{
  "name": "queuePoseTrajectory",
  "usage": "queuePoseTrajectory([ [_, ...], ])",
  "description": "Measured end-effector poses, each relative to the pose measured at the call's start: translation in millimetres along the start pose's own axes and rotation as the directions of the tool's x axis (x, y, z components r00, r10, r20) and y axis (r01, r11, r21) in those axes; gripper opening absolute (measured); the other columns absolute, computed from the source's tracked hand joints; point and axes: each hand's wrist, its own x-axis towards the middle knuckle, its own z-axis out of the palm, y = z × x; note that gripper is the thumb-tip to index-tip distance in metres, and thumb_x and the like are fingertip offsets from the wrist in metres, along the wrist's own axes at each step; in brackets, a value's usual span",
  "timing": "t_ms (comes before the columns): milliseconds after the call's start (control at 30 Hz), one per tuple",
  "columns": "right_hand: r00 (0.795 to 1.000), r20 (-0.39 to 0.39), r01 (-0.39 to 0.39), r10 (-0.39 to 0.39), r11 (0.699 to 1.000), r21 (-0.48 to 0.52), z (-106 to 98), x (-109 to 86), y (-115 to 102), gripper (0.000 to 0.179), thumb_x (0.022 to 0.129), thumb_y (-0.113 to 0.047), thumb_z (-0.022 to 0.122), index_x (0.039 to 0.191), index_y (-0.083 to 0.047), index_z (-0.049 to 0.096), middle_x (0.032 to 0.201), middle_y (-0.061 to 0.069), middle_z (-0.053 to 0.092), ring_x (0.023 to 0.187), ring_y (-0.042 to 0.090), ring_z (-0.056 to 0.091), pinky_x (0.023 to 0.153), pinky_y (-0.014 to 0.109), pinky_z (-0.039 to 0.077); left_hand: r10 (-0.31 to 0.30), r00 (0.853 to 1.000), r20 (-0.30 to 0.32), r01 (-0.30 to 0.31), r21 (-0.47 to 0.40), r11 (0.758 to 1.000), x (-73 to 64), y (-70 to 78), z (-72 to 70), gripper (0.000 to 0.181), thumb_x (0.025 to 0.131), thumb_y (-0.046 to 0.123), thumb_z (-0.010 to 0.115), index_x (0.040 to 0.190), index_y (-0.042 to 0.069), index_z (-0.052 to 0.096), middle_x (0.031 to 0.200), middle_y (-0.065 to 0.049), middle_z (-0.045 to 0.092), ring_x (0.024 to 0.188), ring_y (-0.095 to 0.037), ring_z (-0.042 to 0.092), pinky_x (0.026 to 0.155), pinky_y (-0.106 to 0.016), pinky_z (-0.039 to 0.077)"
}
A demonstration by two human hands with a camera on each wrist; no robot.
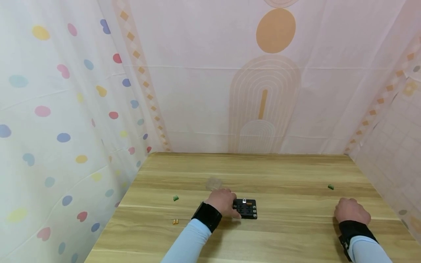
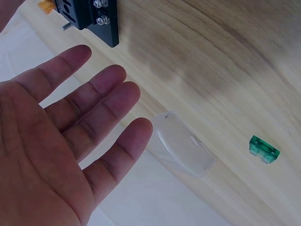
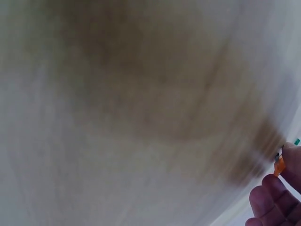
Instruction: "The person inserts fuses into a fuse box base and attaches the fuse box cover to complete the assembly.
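My left hand [image 1: 222, 202] is at the left side of a black fuse block [image 1: 246, 213]. In the left wrist view its fingers [image 2: 110, 92] are extended, just short of the block's edge. Metal screw terminals [image 2: 102, 20] line that edge, and an orange fuse [image 2: 46, 5] shows at the block's far side. Off to the right, my right hand [image 1: 352, 212] is low over the table. It pinches an orange blade fuse [image 3: 279, 165] between thumb and fingers, visible at the right edge of the right wrist view; the head view hides this fuse.
Beyond the left hand lies a clear plastic cover [image 2: 183, 146]. One green fuse [image 1: 175, 198] and one orange fuse [image 1: 175, 221] lie on the wooden table [image 1: 279, 241] to the left. Another green fuse [image 1: 331, 187] is at the right. Patterned curtains [image 1: 197, 102] enclose the table.
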Motion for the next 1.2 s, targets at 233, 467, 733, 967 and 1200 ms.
queuePoseTrajectory([
  [233,1.000,-0.011,0.014,-0.013,1.000,0.018,1,1.0,1,0.020,0.092,-0.003,0.053,0.078,0.003,0.066,0.072,0.016,0.060,0.068,0.029,0.058,0.059,0.047,0.048,-0.001,1.000,-0.003,0.001,-0.011,1.000,0.1,0.4,0.5,0.064,0.069,0.062,0.082,0.112,0.015,0.073,0.105,0.000,0.069,0.095,-0.017,0.063,0.080,-0.032,0.053],
  [467,0.999,-0.022,0.032,-0.032,0.999,0.017,-1,-2.2,0,0.019,0.092,-0.001,0.052,0.079,0.004,0.066,0.070,0.015,0.061,0.066,0.028,0.058,0.058,0.046,0.048,0.000,1.000,-0.007,0.000,-0.003,1.000,-0.5,0.5,-0.1,0.065,0.068,0.062,0.082,0.112,0.015,0.073,0.106,0.000,0.069,0.097,-0.017,0.063,0.081,-0.032,0.053],
  [733,0.996,-0.059,0.071,-0.069,0.997,0.025,-4,-5.8,-2,0.021,0.091,0.002,0.050,0.081,0.004,0.068,0.069,0.017,0.063,0.064,0.027,0.059,0.055,0.047,0.049,0.006,1.000,-0.013,-0.006,-0.012,1.000,-1.7,2.2,-2.1,0.064,0.069,0.061,0.082,0.112,0.015,0.073,0.105,0.000,0.069,0.096,-0.016,0.063,0.080,-0.032,0.053],
  [967,0.993,-0.081,0.083,-0.080,0.996,0.031,-5,-8.3,-1,0.018,0.091,0.002,0.051,0.083,0.004,0.068,0.071,0.019,0.064,0.063,0.027,0.060,0.053,0.045,0.048,0.005,1.000,-0.010,-0.005,-0.011,1.000,-1.1,2.6,-2.6,0.064,0.070,0.061,0.081,0.113,0.015,0.073,0.107,0.000,0.069,0.098,-0.017,0.063,0.081,-0.032,0.053],
  [1200,0.992,-0.095,0.091,-0.088,0.996,0.022,-6,-10.3,-1,0.016,0.091,0.002,0.053,0.088,0.006,0.068,0.075,0.023,0.066,0.063,0.028,0.061,0.053,0.045,0.048,0.010,1.000,-0.004,-0.010,0.000,1.000,-2.5,4.3,-6.0,0.064,0.070,0.061,0.081,0.114,0.015,0.073,0.109,0.000,0.069,0.100,-0.017,0.064,0.082,-0.032,0.053],
])
